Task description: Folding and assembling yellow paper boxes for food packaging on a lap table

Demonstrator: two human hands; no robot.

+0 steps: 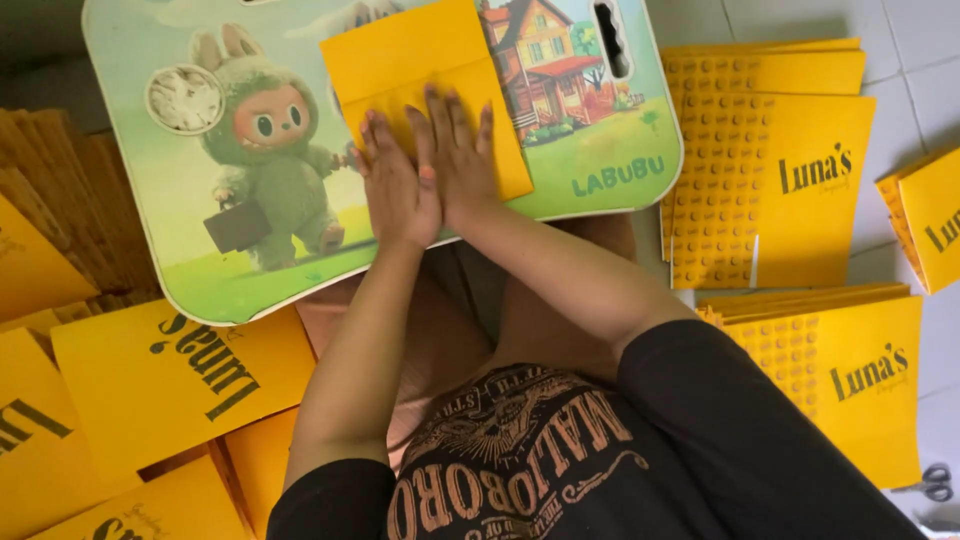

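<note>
I am sitting on the floor, looking down past my black printed shirt (520, 470) at my 2 bare forearms, which are reaching forward side by side. My left hand (398, 188) and my right hand (458, 150) are both lying flat and released, fingers straight, grasping nothing, and they are pressing down together on the lower flap of a folded yellow-orange paper sheet (425, 70). The edges of the hands are touching. The sheet is lying a little tilted on a small rounded lap table with a cartoon picture of a green furry creature and a house (200, 240), just in front of my knees.

To crease well, I am judging that even weight from both palms, sliding outward along the fold, matters most, with the sheet kept from skating on the glossy tabletop.

To my left, flat yellow-orange printed sheets (170, 380) are lying overlapped on the floor. To my right, 2 stacks of folded yellow-orange sheets with dotted panels (770, 160) are resting on the pale tiled floor (900, 60). A pair of scissors (935, 482) is lying near the right edge.
</note>
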